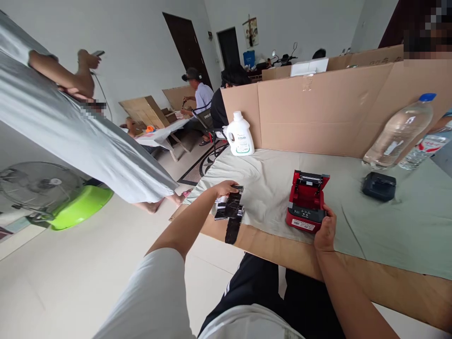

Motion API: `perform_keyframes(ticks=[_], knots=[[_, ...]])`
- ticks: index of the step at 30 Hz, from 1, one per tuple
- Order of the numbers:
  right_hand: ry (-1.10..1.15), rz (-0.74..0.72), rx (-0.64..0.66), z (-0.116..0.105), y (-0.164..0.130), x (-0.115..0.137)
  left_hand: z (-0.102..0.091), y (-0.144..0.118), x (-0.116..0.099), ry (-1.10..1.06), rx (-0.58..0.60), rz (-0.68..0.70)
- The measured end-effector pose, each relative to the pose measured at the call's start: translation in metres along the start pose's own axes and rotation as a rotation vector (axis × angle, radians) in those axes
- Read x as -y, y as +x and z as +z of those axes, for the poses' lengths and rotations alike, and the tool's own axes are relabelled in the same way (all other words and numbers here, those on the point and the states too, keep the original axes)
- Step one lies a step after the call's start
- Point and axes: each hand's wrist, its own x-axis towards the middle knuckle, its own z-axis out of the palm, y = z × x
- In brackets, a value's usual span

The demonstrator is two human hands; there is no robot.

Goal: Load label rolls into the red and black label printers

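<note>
Carefully noted: right hand (325, 230) cupped against near right corner of small red printer (306, 201), fingers curled on its side, lid up, paper bay facing far. Left hand (226, 189) closed loosely over top of black strip stack (231, 212) at near left table edge, one strip hanging over. Judged best done with printer kept braced and strips lifted squarely. Grey cloth (388, 226) underneath; black box (379, 186) and clear bottle (399, 132) far right; white jug (240, 134) far left.

A small red printer (306, 201) with its lid open sits upright against the right hand (325, 231); black packets (230, 209) lie stacked under the left hand (224, 189).
</note>
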Motion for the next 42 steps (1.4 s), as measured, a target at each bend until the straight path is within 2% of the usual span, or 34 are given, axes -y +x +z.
perform_keyframes(ticks=[2,4,7,9,11,14,16,19,22,25,29,32,35,38,42], knots=[[-0.006,-0.004,0.003,0.000,0.000,0.001,-0.006,0.010,0.013,0.231,-0.088,-0.022],[-0.031,-0.013,0.011,-0.001,0.000,0.001,-0.002,0.018,0.023,0.475,-0.152,0.001],[-0.050,-0.008,0.020,-0.002,0.000,0.000,0.006,0.023,0.029,0.696,-0.219,0.065],[-0.038,0.008,0.021,-0.003,0.000,-0.001,0.008,0.020,0.030,0.795,-0.263,0.122],[-0.025,0.015,0.023,-0.003,0.000,-0.003,0.006,0.013,0.031,0.917,-0.358,0.166],[-0.029,0.002,0.020,-0.003,-0.001,-0.004,-0.002,-0.003,0.038,1.045,-0.450,0.085],[-0.030,0.000,0.013,-0.002,-0.001,-0.005,-0.005,-0.015,0.047,1.091,-0.394,0.022],[-0.021,0.013,0.008,-0.001,-0.002,-0.005,-0.003,-0.031,0.061,1.139,-0.283,0.068],[-0.016,0.019,0.013,-0.001,-0.002,-0.003,0.003,-0.041,0.068,1.151,-0.275,0.096],[-0.034,0.015,0.010,-0.001,-0.001,0.000,0.007,-0.048,0.068,1.110,-0.255,0.071],[-0.041,0.032,0.016,-0.002,0.000,0.004,0.000,-0.058,0.059,1.046,-0.124,0.086],[-0.045,0.041,0.020,-0.001,-0.001,0.007,-0.009,-0.073,0.041,0.896,-0.074,0.085],[-0.037,0.058,0.032,-0.001,-0.001,0.008,-0.006,-0.089,0.011,0.513,0.126,0.108],[-0.039,0.049,0.031,-0.002,-0.001,0.006,0.020,-0.094,-0.024,0.209,0.360,0.195],[-0.139,-0.015,0.033,-0.001,-0.003,0.008,0.076,-0.078,-0.063,0.131,0.528,0.276]])
